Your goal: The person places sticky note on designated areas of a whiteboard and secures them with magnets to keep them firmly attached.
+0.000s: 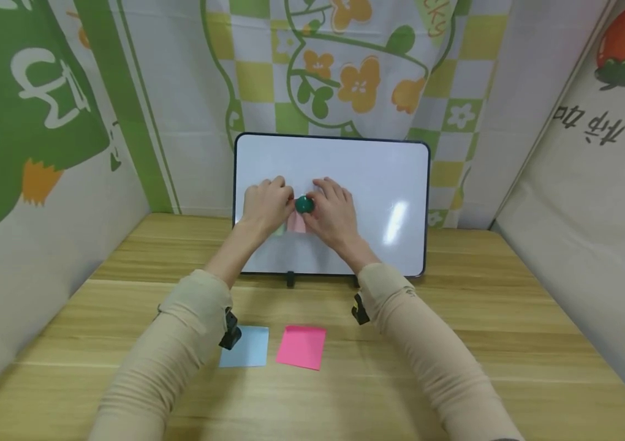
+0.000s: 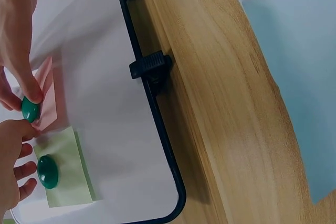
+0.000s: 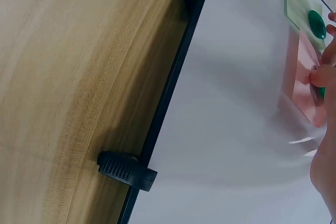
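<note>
At the whiteboard (image 1: pixel 378 177), my right hand (image 1: pixel 337 214) pinches a round green magnet (image 1: pixel 304 204) between thumb and finger, against a pink sticky note (image 1: pixel 297 224). My left hand (image 1: pixel 268 205) holds the note's left edge beside the magnet; how firmly its fingertips grip is partly hidden. The pink note bends away from the board in the left wrist view. Next to it, a pale green sticky note (image 2: pixel 65 174) lies on the board under a second green magnet (image 2: pixel 48 171), with the left fingers close by.
The whiteboard stands on the wooden table (image 1: pixel 428 367) in black clips (image 2: pixel 150 65). In front of it lie a blue sticky note (image 1: pixel 252 348) and a bright pink sticky note (image 1: pixel 301 347). Patterned curtains (image 1: pixel 268 73) hang behind and at both sides.
</note>
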